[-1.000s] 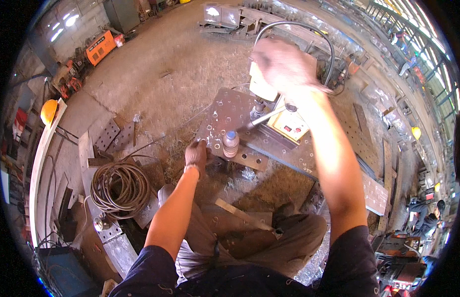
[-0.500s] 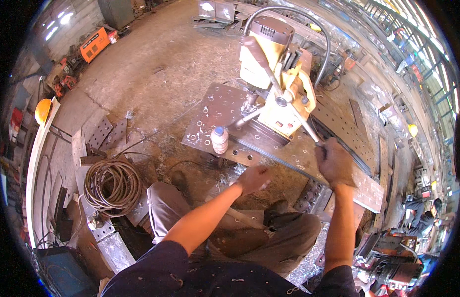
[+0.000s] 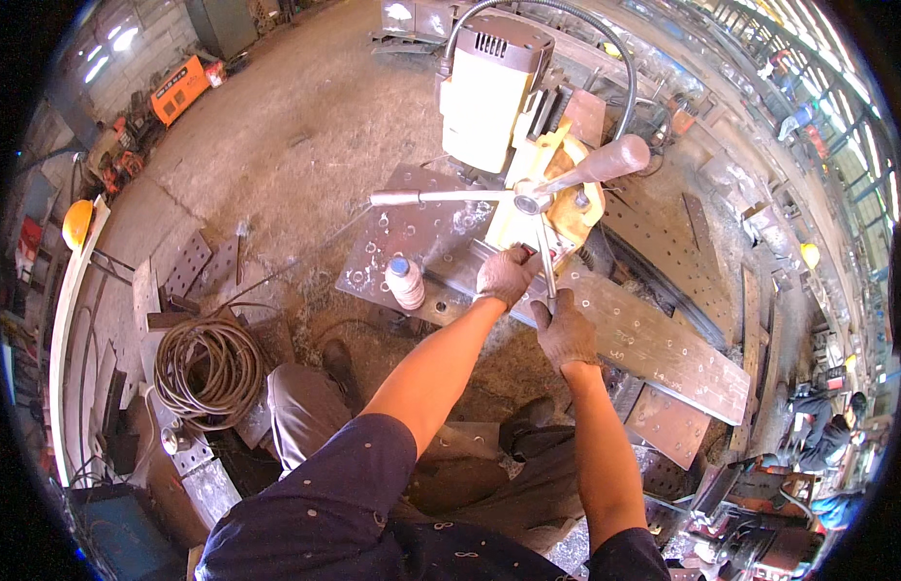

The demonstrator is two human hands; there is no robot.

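A yellow-and-white magnetic drill [image 3: 489, 107] stands on a dark, drilled steel plate [image 3: 373, 252]. Its three-spoke feed handle [image 3: 530, 198] faces me, one grip pointing left and another up and right. My right hand [image 3: 567, 334], gloved, is closed around the end of the lower spoke. Beside it, my gloved left hand [image 3: 504, 277] has its fingers curled against the drill's lower front, by a small red part; whether it grips anything is hidden. A plastic bottle [image 3: 405, 286] with a blue cap stands on the plate, left of that hand.
A coiled hose [image 3: 208, 373] lies at the left, near a yellow hard hat [image 3: 77, 225]. An orange machine [image 3: 179, 90] stands by the far wall. More perforated plates [image 3: 664, 252] lie to the right, with people [image 3: 828, 431] beyond. A black cable arches over the drill.
The feed handle has turned, its spokes now pointing differently. My right hand has moved left, closer to the drill. My left hand has risen from above my lap to the drill's front.
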